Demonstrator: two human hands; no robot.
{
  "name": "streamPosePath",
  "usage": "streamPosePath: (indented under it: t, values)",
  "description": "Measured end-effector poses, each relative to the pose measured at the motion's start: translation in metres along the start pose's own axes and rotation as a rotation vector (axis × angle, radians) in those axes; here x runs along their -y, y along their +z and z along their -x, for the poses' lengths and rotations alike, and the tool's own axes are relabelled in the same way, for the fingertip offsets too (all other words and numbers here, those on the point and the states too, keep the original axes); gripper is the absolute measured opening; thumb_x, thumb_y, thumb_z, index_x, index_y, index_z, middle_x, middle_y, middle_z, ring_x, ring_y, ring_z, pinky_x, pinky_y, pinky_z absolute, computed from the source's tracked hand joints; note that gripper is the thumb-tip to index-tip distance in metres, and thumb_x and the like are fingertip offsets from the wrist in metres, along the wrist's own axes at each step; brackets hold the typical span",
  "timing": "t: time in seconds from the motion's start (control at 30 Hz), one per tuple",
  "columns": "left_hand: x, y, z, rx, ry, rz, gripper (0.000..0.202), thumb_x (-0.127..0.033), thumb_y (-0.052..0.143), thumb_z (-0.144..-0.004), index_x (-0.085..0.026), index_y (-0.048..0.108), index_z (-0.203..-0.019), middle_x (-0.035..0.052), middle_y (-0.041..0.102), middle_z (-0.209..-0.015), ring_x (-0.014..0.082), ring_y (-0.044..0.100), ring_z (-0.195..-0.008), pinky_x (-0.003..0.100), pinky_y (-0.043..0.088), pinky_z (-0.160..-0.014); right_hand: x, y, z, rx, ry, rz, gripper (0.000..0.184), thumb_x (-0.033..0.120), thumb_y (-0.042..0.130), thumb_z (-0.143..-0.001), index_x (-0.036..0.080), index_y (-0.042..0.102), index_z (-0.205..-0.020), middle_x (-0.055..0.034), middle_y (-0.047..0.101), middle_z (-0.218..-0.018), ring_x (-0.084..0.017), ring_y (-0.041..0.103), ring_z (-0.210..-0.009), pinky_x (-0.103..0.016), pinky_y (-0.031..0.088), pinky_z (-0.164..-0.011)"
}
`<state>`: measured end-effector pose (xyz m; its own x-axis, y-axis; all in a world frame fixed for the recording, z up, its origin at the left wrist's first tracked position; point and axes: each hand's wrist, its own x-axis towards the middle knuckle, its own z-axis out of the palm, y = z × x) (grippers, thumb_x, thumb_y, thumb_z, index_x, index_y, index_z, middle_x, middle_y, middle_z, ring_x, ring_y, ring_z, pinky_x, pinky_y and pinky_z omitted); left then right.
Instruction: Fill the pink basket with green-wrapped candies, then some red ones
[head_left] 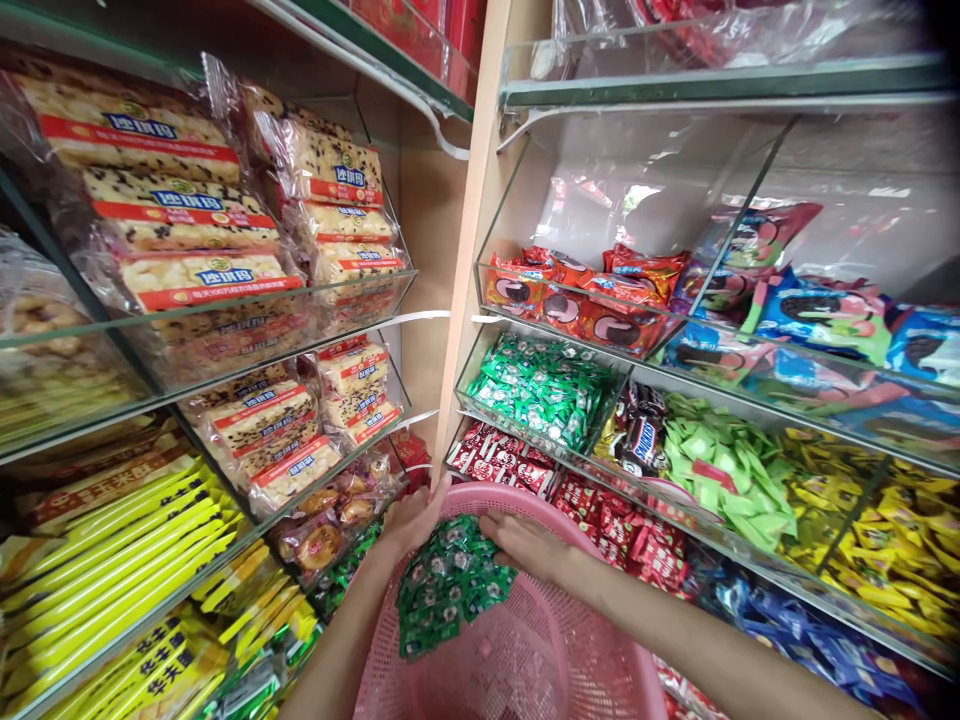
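Observation:
A pink plastic basket (pixel 619 600) with mesh sides is in front of me at the bottom middle. A heap of small green-wrapped candies (pixel 450 580) lies against its far left side, with pink basket bottom showing nearer me. My left hand (pixel 411 517) is at the left edge of the heap, by the basket rim, with a finger stretched out and the others partly hidden. From the right, my right hand (pixel 525 545) reaches over the rim, its fingers curled onto the top of the candies. More of the same green candies (pixel 536 390) fill a shelf bin just beyond the basket.
Glass-fronted shelves meet at a wooden post (pixel 465 250). Packaged cakes (pixel 210 270) and yellow packets (pixel 112 560) are on the left. Red snack packets (pixel 577 300), light green candies (pixel 727 470), yellow candies (pixel 900 540) and red-and-white packets (pixel 502 460) are on the right. Glass edges stand close around the basket.

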<state>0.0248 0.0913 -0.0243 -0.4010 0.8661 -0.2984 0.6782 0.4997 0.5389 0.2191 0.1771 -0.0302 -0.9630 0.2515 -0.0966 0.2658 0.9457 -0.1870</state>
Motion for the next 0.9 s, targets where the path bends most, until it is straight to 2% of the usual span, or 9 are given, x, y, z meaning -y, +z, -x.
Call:
streamPosePath:
  t: [0.17,0.27,0.37,0.47,0.57,0.67,0.8,0.9]
  values:
    - [0.001,0.002,-0.001,-0.013,-0.013,-0.006,0.094,-0.077,0.001,-0.074,-0.013,0.063,-0.101,0.0194,0.064,-0.109,0.0362,0.055,-0.109,0.046,0.037,-0.092,0.002,-0.003,-0.005,0.015,0.073,0.019,0.034,0.013,0.065,-0.071,0.018,0.051,-0.102,-0.0071,0.058,-0.104,-0.022,0.059,-0.088,-0.033,0.048,-0.072]
    - [0.001,0.001,-0.001,-0.013,-0.016,-0.002,0.093,-0.077,0.001,-0.075,-0.013,0.063,-0.101,0.0188,0.064,-0.109,0.0357,0.054,-0.111,0.046,0.037,-0.093,0.011,-0.021,-0.005,0.048,0.095,0.056,0.035,0.013,0.064,-0.073,0.017,0.051,-0.105,-0.0094,0.058,-0.109,-0.023,0.058,-0.093,-0.033,0.047,-0.074]
    - [0.001,0.001,-0.002,0.000,-0.019,-0.002,0.091,-0.076,0.001,-0.075,-0.014,0.062,-0.100,0.0179,0.064,-0.109,0.0354,0.055,-0.110,0.045,0.038,-0.092,0.022,-0.064,-0.001,0.059,0.082,0.119,0.028,0.015,0.060,-0.077,0.017,0.052,-0.104,-0.0106,0.058,-0.108,-0.022,0.059,-0.091,-0.032,0.047,-0.072]
    - [0.002,0.001,-0.004,0.008,-0.023,-0.010,0.091,-0.077,0.000,-0.074,-0.015,0.062,-0.098,0.0187,0.064,-0.110,0.0363,0.055,-0.109,0.046,0.038,-0.093,0.025,-0.126,0.005,-0.029,0.070,0.146,0.013,0.016,0.054,-0.082,0.016,0.054,-0.095,-0.0100,0.060,-0.101,-0.019,0.059,-0.084,-0.029,0.045,-0.070]
    - [0.004,0.004,-0.007,-0.002,-0.011,0.000,0.090,-0.076,0.001,-0.075,-0.015,0.061,-0.100,0.0188,0.063,-0.111,0.0363,0.054,-0.111,0.047,0.036,-0.095,0.014,-0.184,0.010,-0.134,0.065,0.199,0.009,0.014,0.050,-0.083,0.016,0.055,-0.091,-0.0088,0.061,-0.096,-0.017,0.059,-0.084,-0.028,0.043,-0.071]
    - [0.006,0.006,-0.010,0.001,0.015,-0.004,0.085,-0.074,0.004,-0.077,-0.016,0.061,-0.100,0.0174,0.064,-0.110,0.0348,0.054,-0.111,0.046,0.036,-0.095,-0.007,-0.219,0.010,-0.082,0.140,0.305,0.019,0.010,0.055,-0.078,0.016,0.057,-0.095,-0.0094,0.062,-0.100,-0.019,0.058,-0.092,-0.027,0.042,-0.075]
    - [0.004,0.004,-0.009,0.007,0.035,-0.025,0.081,-0.070,0.005,-0.080,-0.016,0.060,-0.104,0.0166,0.064,-0.112,0.0336,0.054,-0.111,0.044,0.036,-0.095,-0.033,-0.228,0.005,0.186,0.334,0.431,0.037,0.000,0.057,-0.068,0.016,0.061,-0.101,-0.0102,0.061,-0.108,-0.021,0.058,-0.100,-0.024,0.043,-0.076]
    - [0.003,0.003,-0.008,-0.001,0.018,-0.029,0.080,-0.068,0.005,-0.081,-0.015,0.060,-0.103,0.0170,0.063,-0.113,0.0329,0.054,-0.112,0.043,0.037,-0.095,-0.046,-0.223,0.002,0.269,0.418,0.419,0.043,-0.003,0.058,-0.063,0.017,0.064,-0.101,-0.0091,0.063,-0.106,-0.021,0.060,-0.098,-0.023,0.043,-0.074]
